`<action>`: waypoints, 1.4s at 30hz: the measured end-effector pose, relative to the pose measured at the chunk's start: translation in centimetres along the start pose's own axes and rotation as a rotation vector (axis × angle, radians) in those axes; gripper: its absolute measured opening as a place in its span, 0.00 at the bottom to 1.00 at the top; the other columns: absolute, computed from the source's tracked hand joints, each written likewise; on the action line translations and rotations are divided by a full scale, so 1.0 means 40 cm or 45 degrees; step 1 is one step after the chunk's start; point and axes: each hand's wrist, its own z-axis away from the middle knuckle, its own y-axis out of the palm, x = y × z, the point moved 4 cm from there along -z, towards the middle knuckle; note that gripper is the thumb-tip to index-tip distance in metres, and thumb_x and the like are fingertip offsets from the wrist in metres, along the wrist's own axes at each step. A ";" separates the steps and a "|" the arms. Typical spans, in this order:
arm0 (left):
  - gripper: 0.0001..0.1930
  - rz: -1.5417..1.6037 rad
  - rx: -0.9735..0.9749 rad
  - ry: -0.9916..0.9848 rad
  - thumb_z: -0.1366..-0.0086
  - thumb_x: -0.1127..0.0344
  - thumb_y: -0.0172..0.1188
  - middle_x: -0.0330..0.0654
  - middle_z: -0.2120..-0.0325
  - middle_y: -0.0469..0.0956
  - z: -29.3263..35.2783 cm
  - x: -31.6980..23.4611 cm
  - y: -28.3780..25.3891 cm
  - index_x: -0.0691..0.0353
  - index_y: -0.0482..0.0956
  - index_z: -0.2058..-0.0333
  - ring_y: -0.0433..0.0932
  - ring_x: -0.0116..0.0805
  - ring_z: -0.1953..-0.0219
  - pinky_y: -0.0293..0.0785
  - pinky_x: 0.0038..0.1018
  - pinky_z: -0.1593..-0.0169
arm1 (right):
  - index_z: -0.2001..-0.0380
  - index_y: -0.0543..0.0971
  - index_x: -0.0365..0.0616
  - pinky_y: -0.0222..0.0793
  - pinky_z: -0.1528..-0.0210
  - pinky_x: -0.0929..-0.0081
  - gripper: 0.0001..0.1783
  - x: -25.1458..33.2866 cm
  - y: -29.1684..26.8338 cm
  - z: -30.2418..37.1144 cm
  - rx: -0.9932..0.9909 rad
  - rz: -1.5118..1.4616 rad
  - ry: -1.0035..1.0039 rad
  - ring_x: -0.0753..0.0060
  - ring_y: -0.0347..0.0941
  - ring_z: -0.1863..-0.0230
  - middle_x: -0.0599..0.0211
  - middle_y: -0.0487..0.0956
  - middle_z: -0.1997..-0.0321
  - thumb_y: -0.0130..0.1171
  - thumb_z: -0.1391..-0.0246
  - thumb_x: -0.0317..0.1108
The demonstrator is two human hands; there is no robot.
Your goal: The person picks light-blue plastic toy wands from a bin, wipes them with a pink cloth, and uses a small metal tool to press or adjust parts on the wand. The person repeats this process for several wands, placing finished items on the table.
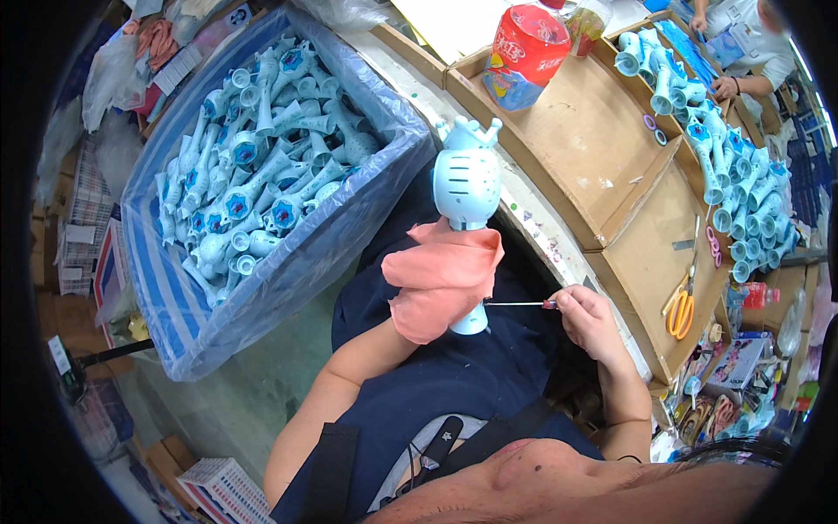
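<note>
A light blue toy microphone [468, 185] with a slotted round head and a small crown stands upright above my lap. A salmon-pink cloth [445, 278] is wrapped around its middle. My left hand [403, 337] grips the toy through this cloth, which hides the fingers. Below the cloth the flared end of the handle [470, 321] shows. From the right, my right hand [587, 321] pinches the red handle of a thin screwdriver [522, 304]. Its shaft lies level, and the tip meets the toy's handle just under the cloth.
At left stands a blue-striped, plastic-lined bin [179, 327] heaped with similar toys [253, 166]. A cardboard tray [559, 131] on the right bench holds orange scissors [681, 310] and a red plastic jug [526, 52]. More blue toys [742, 183] lie beyond, near another person's hand [724, 87].
</note>
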 end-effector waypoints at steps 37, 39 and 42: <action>0.04 -4.555 -0.247 1.596 0.41 0.67 0.63 0.41 0.71 0.77 0.050 0.184 0.131 0.55 0.78 0.68 0.77 0.43 0.68 0.70 0.36 0.66 | 0.62 0.80 0.40 0.48 0.84 0.80 0.17 -0.115 0.066 0.006 0.442 -0.733 0.632 0.89 0.52 0.84 0.85 0.61 0.83 0.63 0.33 0.45; 0.06 -4.246 -0.258 1.530 0.42 0.69 0.65 0.41 0.69 0.78 0.055 0.164 0.130 0.56 0.80 0.66 0.78 0.44 0.66 0.72 0.35 0.63 | 0.62 0.80 0.40 0.52 0.84 0.78 0.16 -0.092 0.057 -0.004 0.294 -0.486 0.250 0.86 0.56 0.84 0.82 0.63 0.83 0.66 0.36 0.44; 0.10 -3.580 -0.216 1.544 0.44 0.72 0.68 0.43 0.64 0.80 0.067 0.122 0.123 0.57 0.82 0.62 0.80 0.45 0.60 0.76 0.33 0.56 | 0.64 0.80 0.42 0.69 0.79 0.68 0.14 -0.013 0.054 0.027 -0.169 1.000 -1.073 0.68 0.74 0.80 0.68 0.74 0.79 0.74 0.47 0.37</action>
